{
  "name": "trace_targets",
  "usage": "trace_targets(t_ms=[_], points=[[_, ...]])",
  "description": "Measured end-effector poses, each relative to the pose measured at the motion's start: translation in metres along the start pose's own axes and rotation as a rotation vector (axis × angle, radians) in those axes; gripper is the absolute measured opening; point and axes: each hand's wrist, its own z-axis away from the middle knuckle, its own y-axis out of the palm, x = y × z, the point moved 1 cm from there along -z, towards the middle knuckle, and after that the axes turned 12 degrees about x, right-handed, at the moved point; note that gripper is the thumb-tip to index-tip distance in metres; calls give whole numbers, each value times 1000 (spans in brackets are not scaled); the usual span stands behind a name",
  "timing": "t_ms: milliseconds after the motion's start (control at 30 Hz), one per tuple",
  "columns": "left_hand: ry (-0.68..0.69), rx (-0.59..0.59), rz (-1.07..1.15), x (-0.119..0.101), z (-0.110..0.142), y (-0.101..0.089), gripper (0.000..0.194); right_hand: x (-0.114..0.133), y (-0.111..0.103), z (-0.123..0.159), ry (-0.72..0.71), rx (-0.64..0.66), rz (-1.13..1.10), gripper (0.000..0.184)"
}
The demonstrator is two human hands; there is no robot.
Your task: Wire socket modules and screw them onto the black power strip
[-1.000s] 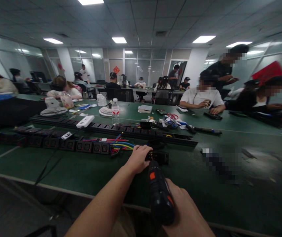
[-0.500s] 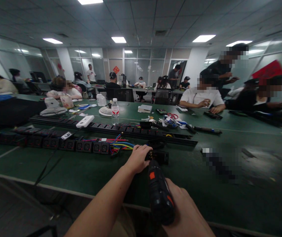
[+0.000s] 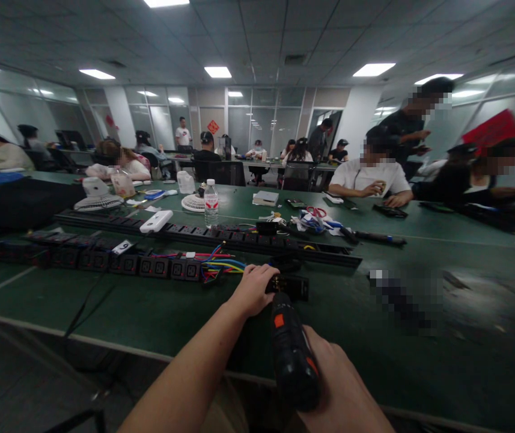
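Observation:
My right hand (image 3: 324, 367) is wrapped round a black cordless drill (image 3: 292, 355) with orange accents. Its front end points away from me at a small black part (image 3: 297, 287) with brass-coloured terminals, lying on the table. My left hand (image 3: 257, 290) grips the left end of that part, with fingers closed over it. Red, blue, yellow and green wires (image 3: 228, 264) run from beneath those fingers to a row of black socket modules (image 3: 155, 266) on the left. The drill's tip and the spot where it meets the part are partly hidden.
Behind my hands, a long black power strip rail (image 3: 239, 239) lies across the green table (image 3: 149, 313). Beyond it stand a water bottle (image 3: 211, 204), a white fan (image 3: 193, 203) and red-handled scissors (image 3: 315, 211). A black screwdriver-like tool (image 3: 381, 238) lies right. Co-workers sit across the table.
My hands, the drill and the black part hold nearly the same position. In the background, a person in a white shirt has walked to the right.

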Motion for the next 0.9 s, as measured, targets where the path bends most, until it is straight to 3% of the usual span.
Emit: trace_targets(t_ms=[267, 900], points=[[26, -24, -4, 0, 0, -1, 42, 5, -4, 0, 67, 28, 17, 25], [6, -3, -8, 0, 0, -1, 43, 0, 0, 0, 30, 15, 4, 21]])
